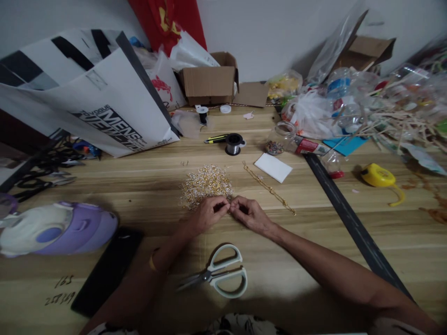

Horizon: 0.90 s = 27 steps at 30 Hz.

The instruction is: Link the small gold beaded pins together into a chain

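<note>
My left hand (211, 213) and my right hand (250, 215) meet fingertip to fingertip at the near right edge of a pile of small gold and silver pieces (206, 184). Both are closed in a pinch; what they hold between them is too small to name. Fine golden strands hang below my left hand. A gold chain (268, 187) lies to the right of the pile, beside a folded white paper (273, 167). Nearer to me, scissors with pale handles (226, 271) lie partly open on the wooden table (300, 288).
A wire spool (233, 145), a cutter (215, 139) and a bead jar (279, 139) stand behind the pile. On the left are a purple and white bottle (66, 229) and a black case (108, 270); a yellow tape measure (378, 177) and plastic clutter are on the right.
</note>
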Each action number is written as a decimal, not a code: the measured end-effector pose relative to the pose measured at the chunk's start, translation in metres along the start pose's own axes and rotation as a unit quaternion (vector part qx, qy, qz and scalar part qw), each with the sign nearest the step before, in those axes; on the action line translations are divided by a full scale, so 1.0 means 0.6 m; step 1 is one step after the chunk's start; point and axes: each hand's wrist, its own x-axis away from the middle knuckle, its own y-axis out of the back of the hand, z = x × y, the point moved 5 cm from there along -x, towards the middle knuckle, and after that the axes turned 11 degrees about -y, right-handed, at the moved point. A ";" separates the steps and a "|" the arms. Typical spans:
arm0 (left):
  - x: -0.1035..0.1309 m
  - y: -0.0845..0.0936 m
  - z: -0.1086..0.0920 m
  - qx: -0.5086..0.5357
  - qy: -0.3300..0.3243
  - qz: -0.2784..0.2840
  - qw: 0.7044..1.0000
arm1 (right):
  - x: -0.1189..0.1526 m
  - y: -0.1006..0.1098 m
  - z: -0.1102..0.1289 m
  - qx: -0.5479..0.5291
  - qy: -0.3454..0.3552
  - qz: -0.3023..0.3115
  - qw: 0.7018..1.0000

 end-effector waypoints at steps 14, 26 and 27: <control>0.006 -0.010 0.029 0.034 -0.002 -0.010 0.999 | 0.001 0.001 -0.001 0.001 -0.001 -0.001 1.000; 0.007 -0.009 0.024 0.052 0.016 0.006 0.998 | 0.001 0.002 0.002 0.008 0.008 -0.007 1.000; 0.006 -0.009 0.021 0.052 0.019 0.008 0.998 | 0.001 0.003 0.003 0.013 0.010 -0.009 1.000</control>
